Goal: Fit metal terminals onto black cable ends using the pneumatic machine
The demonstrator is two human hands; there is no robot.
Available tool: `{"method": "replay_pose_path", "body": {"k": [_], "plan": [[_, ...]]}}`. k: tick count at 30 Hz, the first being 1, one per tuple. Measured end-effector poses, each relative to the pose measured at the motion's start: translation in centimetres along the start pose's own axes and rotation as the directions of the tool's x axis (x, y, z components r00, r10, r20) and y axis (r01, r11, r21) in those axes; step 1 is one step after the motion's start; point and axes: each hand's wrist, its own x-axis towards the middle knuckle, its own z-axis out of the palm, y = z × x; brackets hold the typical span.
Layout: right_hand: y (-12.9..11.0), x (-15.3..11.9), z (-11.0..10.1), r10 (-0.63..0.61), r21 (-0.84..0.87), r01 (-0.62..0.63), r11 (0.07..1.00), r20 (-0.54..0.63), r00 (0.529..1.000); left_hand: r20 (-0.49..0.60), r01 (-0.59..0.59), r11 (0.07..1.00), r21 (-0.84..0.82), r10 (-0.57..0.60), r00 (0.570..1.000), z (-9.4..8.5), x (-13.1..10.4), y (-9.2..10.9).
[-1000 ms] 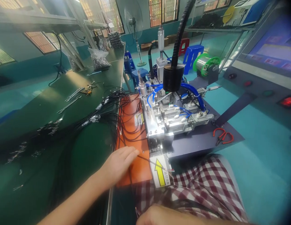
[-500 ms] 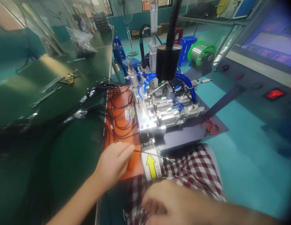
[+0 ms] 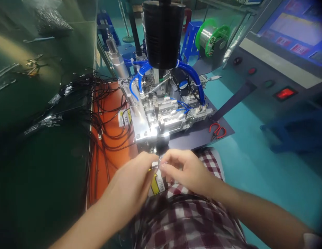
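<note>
Pinching a thin wire (image 3: 155, 166), the left hand (image 3: 136, 176) and right hand (image 3: 185, 169) nearly meet, thumb and fingers closed at both sides. The wire is above the arrow label (image 3: 156, 186), just beside the near end of the machine (image 3: 173, 119) and apart from its clamps. Its tip is too small to read, so how far its handling has got cannot be told; it seems partway, being in hand but outside the machine. Leftward, loose cables (image 3: 84, 84) spread over the orange mat (image 3: 126, 155) and table (image 3: 59, 166); which are done or left is unclear. Red-handled pliers (image 3: 215, 131) lie at right, unheld.
</note>
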Motion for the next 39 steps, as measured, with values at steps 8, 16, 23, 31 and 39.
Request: {"method": "replay_pose_path", "body": {"k": [8, 16, 23, 31, 39], "plan": [[1.3, 1.8, -1.1, 0.114, 0.128, -0.107, 0.986, -0.051, 0.992, 0.185, 0.525, 0.645, -0.555, -0.519, 0.834, 2.3, 0.3, -1.3], [1.5, 2.9, 0.1, 0.106, 0.196, -0.085, 0.977, -0.100, 0.989, 0.256, 0.631, 0.397, -0.667, -0.672, 0.694, 2.0, 0.9, -0.3], [1.4, 3.5, 0.4, 0.109, 0.329, -0.106, 0.938, 0.008, 0.994, 0.257, 0.616, 0.387, -0.686, -0.663, 0.703, 1.8, 0.7, -0.5], [1.7, 3.1, 1.6, 0.126, 0.350, -0.118, 0.929, 0.000, 0.992, 0.320, 0.589, 0.300, -0.751, -0.615, 0.721, 1.5, 0.7, -0.5], [1.6, 2.1, 2.3, 0.049, 0.219, -0.033, 0.975, -0.070, 0.996, 0.291, 0.579, 0.306, -0.756, -0.635, 0.715, 1.9, 0.2, -0.6]]}}
